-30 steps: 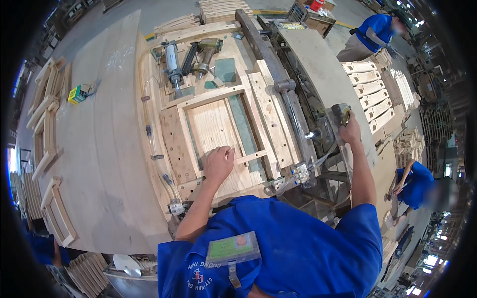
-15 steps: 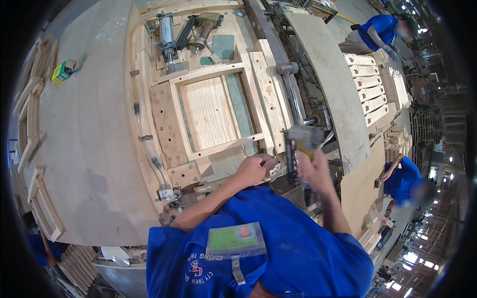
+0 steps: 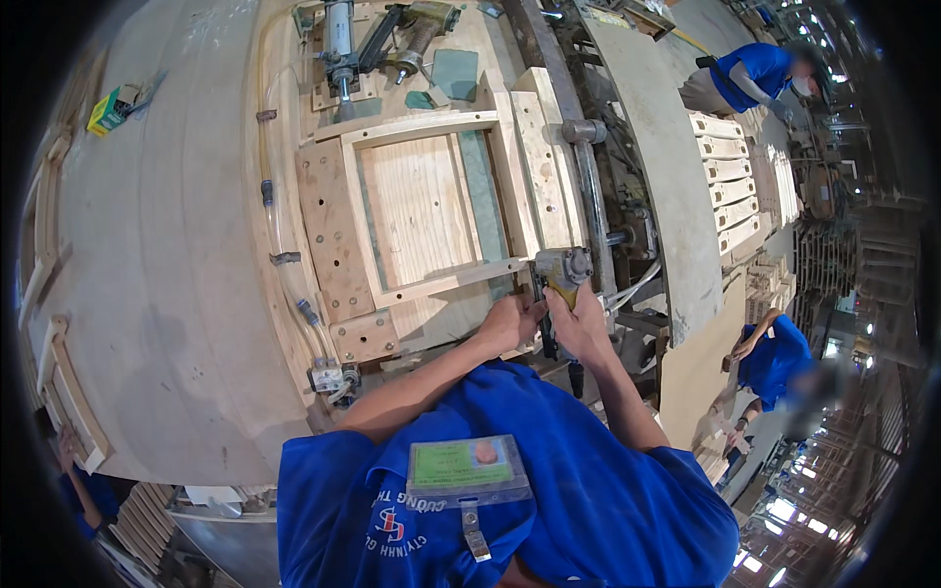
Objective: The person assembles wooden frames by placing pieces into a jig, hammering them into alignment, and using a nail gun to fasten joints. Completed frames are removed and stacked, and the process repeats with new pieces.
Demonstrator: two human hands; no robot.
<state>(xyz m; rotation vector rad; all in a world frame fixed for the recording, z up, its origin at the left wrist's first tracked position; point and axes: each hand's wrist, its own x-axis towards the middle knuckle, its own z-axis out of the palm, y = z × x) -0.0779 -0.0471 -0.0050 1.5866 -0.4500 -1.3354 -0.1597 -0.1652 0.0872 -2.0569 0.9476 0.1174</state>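
Note:
My right hand [image 3: 580,323] is wrapped round the grip of a pneumatic nail gun [image 3: 561,267], whose head sits beside the near right corner of a rectangular wooden frame [image 3: 446,279]. Close by, my left hand [image 3: 512,323] is closed, its curled fingertips next to the gun's dark magazine. What they grip, if anything, is hidden. The pale frame lies on a wooden jig, between a drilled block [image 3: 331,235] on the left and a long drilled board [image 3: 549,176] on the right.
A second nail gun [image 3: 423,37] and an air cylinder [image 3: 339,49] lie at the jig's far end. A clear air hose [image 3: 272,220] runs along the left. A metal bar [image 3: 591,196] stands right of the jig. Two co-workers in blue [image 3: 753,67] are at the right; part of another shows lower left.
My right hand has brought the nail gun left and slightly up to the frame's near right corner, beside my left hand. The view has shifted slightly.

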